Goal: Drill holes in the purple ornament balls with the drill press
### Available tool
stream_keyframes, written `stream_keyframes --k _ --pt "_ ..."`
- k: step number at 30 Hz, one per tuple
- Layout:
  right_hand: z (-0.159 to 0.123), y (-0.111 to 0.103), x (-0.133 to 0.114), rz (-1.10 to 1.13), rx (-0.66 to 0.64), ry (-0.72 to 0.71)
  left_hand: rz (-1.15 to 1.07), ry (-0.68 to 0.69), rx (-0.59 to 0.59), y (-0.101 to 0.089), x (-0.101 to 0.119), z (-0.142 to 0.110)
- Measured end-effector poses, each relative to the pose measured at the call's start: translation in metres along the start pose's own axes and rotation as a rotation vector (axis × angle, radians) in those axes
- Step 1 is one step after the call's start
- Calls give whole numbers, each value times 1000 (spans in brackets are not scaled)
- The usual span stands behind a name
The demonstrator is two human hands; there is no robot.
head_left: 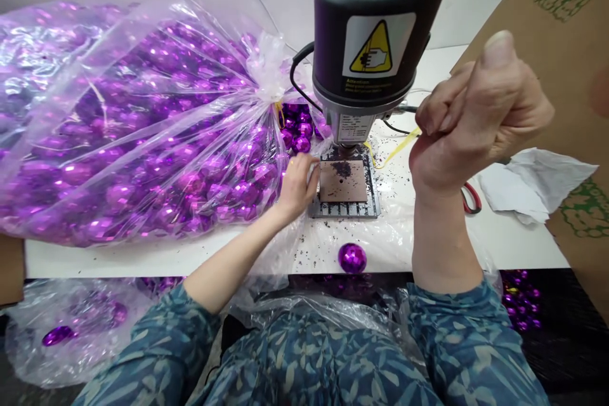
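Note:
A black bench drill press point(375, 32) with a yellow warning sticker stands in front of me. My right hand point(480, 108) is closed in a fist at the end of its feed lever point(407, 109). My left hand point(299, 187) is at the left edge of a brown board point(343, 190) on the slotted metal base point(372, 208). Its fingers are pinched together, and whatever is in them is hidden. Dark shavings lie on the board around a small hole. A shiny purple faceted ball point(353, 258) rests at the table's front edge.
A big clear plastic bag point(143, 133) of purple balls fills the left of the white table point(518, 247). More loose balls point(301, 130) lie behind my left hand. Right of the press are crumpled white paper point(533, 184), a red-handled tool point(472, 198) and a cardboard box point(533, 25).

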State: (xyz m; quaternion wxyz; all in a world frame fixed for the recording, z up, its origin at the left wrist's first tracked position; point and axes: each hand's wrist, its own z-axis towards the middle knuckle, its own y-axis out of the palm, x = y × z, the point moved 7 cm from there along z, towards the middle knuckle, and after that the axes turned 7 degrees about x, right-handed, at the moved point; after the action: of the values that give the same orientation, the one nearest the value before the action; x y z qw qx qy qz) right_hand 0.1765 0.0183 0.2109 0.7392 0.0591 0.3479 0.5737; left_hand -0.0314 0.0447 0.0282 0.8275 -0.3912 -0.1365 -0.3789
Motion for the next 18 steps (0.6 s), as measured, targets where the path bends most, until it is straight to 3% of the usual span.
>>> stream_keyframes --k 4,8,11,14,18 --pt "-1 0 2 -19 -14 0 397 -196 -247 37 -49 48" --pt "-2 -2 1 -21 -19 -34 498 -264 -359 44 -61 64" --pt "-2 -1 -1 -16 -30 -29 372 -240 -292 26 -51 61" --pt "-1 -1 -1 -27 -27 -4 103 -211 -228 7 -37 49" --pt "-2 -3 1 -23 -17 13 -199 -173 -301 9 -21 21"
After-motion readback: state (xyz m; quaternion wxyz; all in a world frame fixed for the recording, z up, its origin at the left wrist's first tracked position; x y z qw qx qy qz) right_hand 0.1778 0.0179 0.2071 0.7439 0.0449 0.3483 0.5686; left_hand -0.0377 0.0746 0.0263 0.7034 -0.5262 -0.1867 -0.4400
